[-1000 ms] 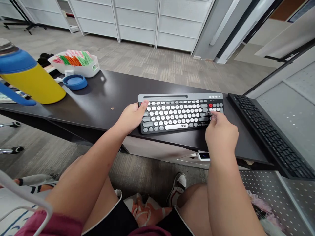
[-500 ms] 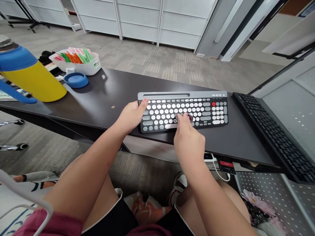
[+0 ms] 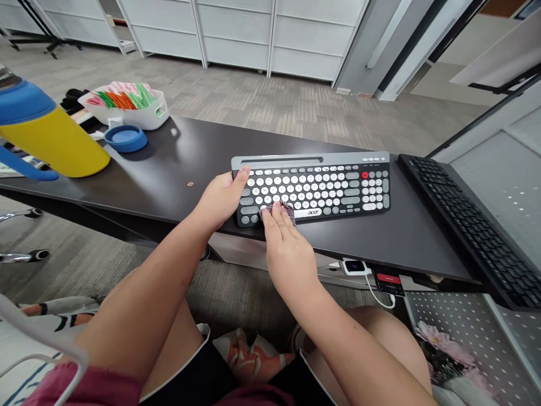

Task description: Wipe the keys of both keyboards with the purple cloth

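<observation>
A grey and black keyboard [image 3: 325, 189] with round white keys and one red key lies on the dark desk [image 3: 177, 163]. My left hand [image 3: 222, 197] grips its left end, thumb on top and the other fingers hidden beneath or behind the edge. On the lower left keys rests my right hand [image 3: 287, 242], its fingers pressing down a small dark patterned cloth [image 3: 289, 211]. Most of that cloth is covered by the fingers. The spacebar, with "acer" on it, shows just right of the cloth.
A second black keyboard [image 3: 477, 231] sits at the right end. On the left are a yellow and blue bottle [image 3: 54, 132], a blue lid [image 3: 125, 138] and a white basket [image 3: 139, 114] of colourful packets. A phone [image 3: 387, 281] and white cable hang below the desk's front edge.
My right hand has slid left with the cloth, from the middle of the keys to the lower left, uncovering the spacebar. The left hand keeps its hold on the keyboard's end.
</observation>
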A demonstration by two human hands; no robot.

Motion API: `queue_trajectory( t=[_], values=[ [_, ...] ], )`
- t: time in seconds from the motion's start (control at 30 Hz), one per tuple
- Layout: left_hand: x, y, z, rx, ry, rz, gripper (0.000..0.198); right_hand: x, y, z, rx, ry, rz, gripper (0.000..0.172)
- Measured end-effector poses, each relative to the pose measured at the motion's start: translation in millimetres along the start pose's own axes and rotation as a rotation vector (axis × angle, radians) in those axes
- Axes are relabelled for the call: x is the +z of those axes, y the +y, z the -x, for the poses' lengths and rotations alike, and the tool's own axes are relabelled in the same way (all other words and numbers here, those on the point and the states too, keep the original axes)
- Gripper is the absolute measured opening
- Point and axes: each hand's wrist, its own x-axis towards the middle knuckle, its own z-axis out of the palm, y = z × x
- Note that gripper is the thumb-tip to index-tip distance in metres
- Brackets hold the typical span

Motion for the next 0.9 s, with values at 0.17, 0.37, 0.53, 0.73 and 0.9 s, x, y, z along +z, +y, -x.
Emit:
queue_trajectory(
  t=[0.17, 0.37, 0.53, 0.73, 0.9],
  values=[
    [1.3, -2, -1, -0.003, -0.005, 0.044, 0.063, -1, 1, -1, -0.087, 0.003, -0.046, 0.045],
    [1.7, -1, -1, -0.015, -0.006, 0.042, 0.066, -2, -3, 0, -0.143, -0.047, -0.081, 0.046],
    [1.3, 0, -1, -0.004, -0.003, 0.043, 0.065, -2, -2, 0, -0.142, -0.046, -0.101, 0.045],
    [1.2, 1, -1, -0.016, 0.007, 0.011, 0.064, -5, -7, 0, -0.122, -0.093, -0.094, 0.046],
    [0.8, 3, -2, -0.007, 0.025, -0.045, 0.061, -10, -19, 0, -0.149, -0.128, -0.069, 0.045]
  ],
)
